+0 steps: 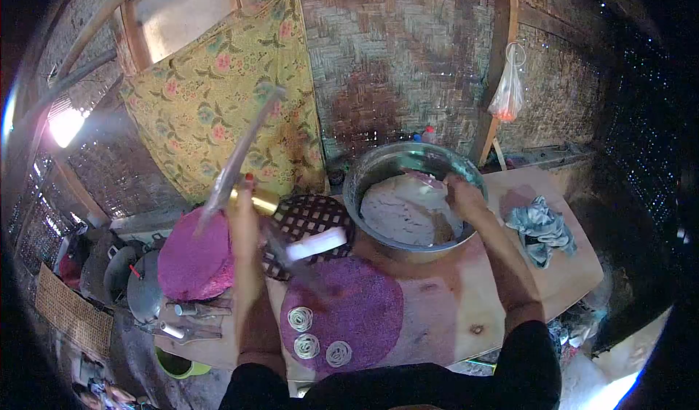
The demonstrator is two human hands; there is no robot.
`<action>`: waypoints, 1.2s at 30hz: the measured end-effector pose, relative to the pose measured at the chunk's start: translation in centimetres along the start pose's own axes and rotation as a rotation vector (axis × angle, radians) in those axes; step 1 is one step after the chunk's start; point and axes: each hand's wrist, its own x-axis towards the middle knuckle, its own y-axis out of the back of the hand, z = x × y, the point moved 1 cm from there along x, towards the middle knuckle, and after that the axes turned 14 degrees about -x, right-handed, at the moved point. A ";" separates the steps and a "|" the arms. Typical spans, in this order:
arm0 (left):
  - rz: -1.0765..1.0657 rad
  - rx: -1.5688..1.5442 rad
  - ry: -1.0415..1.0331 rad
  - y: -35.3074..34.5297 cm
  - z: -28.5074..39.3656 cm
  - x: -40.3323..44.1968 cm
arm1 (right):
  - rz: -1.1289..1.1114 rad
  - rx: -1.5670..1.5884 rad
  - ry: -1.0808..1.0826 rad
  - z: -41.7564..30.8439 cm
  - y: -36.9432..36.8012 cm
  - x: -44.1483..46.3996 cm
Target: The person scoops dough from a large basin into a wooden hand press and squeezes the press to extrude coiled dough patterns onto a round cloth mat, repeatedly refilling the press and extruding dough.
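Observation:
My left hand (245, 205), smeared by motion, is closed around a tool with a shiny brass cylinder (263, 201) and a long blurred bar (240, 151) that slants upward. A white bar-shaped piece (317, 244) shows just right of it. Inside the big metal basin (358, 224), my right hand (463, 195) grips a pinkish flat piece (425, 179) above pale dough or flour (397, 210). On the purple round mat (371, 293) in front of me lie three pale coils of strands, at the left (300, 319), lower left (306, 346) and bottom (338, 353).
A dark woven tray (306, 217) is behind the mat, and another purple round (191, 261) lies left of my forearm. A crumpled cloth (541, 228) rests on the table's right side (466, 308). Dark pans (145, 286) stand at far left; a plastic bag (507, 97) hangs at upper right.

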 end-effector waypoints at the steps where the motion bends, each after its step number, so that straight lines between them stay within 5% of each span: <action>1: -0.070 0.094 -0.072 0.0 2.4 -1.0 | -0.145 -0.104 0.032 0.3 -0.1 0.8; 3: -0.142 0.421 -0.388 2.8 4.6 -0.5 | -0.196 -0.227 0.059 1.0 -0.4 2.3; 7: 0.019 0.664 -0.136 13.8 7.2 -0.8 | -0.090 -0.353 0.152 5.1 -5.8 4.4; 9: 0.254 0.987 0.078 10.8 11.8 -5.2 | -0.213 -0.395 0.103 4.0 -2.5 3.4; 10: 0.282 0.969 0.053 13.6 11.8 -5.9 | -0.332 -0.441 0.058 3.4 -1.3 3.3; 14: 0.536 0.570 -0.116 25.9 12.8 -11.0 | -0.186 -0.246 0.042 2.8 -3.7 1.7; 19: 0.583 0.709 -0.136 27.9 15.7 -14.3 | -0.245 -0.107 0.178 1.9 -6.9 2.7; 27: 0.033 0.788 -0.149 15.6 10.4 -6.0 | -0.222 -0.040 0.291 0.6 -7.5 1.3; 32: -0.583 0.529 -0.211 -0.4 -0.2 0.8 | -0.203 0.154 0.290 1.1 -5.8 -0.6; 36: -0.921 0.205 -0.209 -6.9 -7.6 4.8 | -0.400 0.167 0.311 3.4 -2.0 -0.4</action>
